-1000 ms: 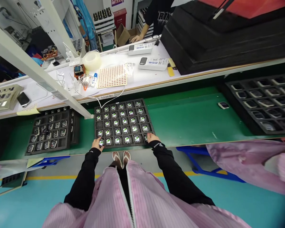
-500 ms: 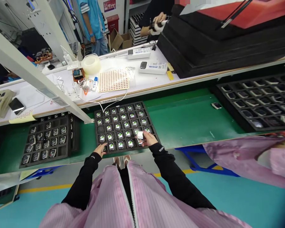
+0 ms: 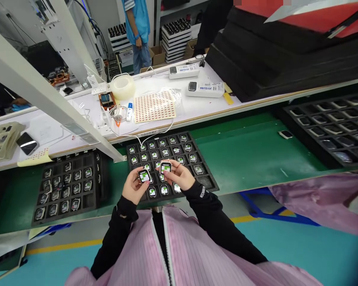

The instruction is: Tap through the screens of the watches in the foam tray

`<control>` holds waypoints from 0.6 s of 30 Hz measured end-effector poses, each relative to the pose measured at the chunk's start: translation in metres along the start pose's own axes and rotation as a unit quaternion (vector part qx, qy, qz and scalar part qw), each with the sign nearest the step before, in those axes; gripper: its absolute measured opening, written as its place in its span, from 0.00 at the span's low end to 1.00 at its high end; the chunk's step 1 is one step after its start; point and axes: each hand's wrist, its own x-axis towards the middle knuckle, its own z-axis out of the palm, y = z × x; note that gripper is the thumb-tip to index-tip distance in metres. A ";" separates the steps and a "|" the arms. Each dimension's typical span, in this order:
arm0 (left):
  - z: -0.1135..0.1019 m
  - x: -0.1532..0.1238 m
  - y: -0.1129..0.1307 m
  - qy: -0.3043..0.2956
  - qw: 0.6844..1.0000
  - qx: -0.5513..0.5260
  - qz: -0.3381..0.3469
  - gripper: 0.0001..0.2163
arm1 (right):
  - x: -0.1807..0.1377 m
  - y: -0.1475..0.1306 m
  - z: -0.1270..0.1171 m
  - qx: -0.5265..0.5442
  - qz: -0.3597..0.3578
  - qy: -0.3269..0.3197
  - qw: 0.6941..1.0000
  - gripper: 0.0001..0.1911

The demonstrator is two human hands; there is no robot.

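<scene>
Above the middle of a black foam tray, both of my hands hold a smartwatch body without a strap. My left hand is closed on a watch whose lit screen shows green and white blocks. In my right hand, thumb and fingers pinch a second watch with the same kind of screen, a little higher and to the right. The two watches are close together, faces up. Several more lit watches lie in the tray's square pockets; my hands hide some of them.
Another foam tray of watches stands left, behind a white post. At right, a single watch lies on the green surface beside a further tray. The white shelf holds a tape roll, a sticker sheet and stacked black foam.
My left hand has come up from the tray's front edge and now holds a watch. My right hand has brought its watch leftward beside it. The view has shifted slightly.
</scene>
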 end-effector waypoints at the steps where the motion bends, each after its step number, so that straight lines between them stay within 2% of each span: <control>1: 0.004 0.002 0.013 0.013 1.000 -0.008 0.009 0.23 | 0.002 -0.004 0.005 -0.002 -0.002 0.003 1.000 0.31; 4: 0.012 0.010 0.044 0.040 0.999 -0.014 0.028 0.18 | 0.003 -0.018 0.016 -0.007 -0.006 0.003 1.000 0.29; 9: 0.032 0.008 0.073 -0.005 0.996 -0.035 0.088 0.16 | -0.011 -0.043 0.022 -0.025 -0.043 -0.008 0.999 0.29; 13: 0.057 -0.005 0.084 -0.031 0.989 -0.048 0.133 0.15 | -0.027 -0.061 0.017 -0.045 -0.077 -0.003 0.996 0.24; 18: 0.078 -0.014 0.085 -0.038 0.989 -0.033 0.136 0.15 | -0.043 -0.077 0.005 -0.068 -0.086 -0.011 0.994 0.21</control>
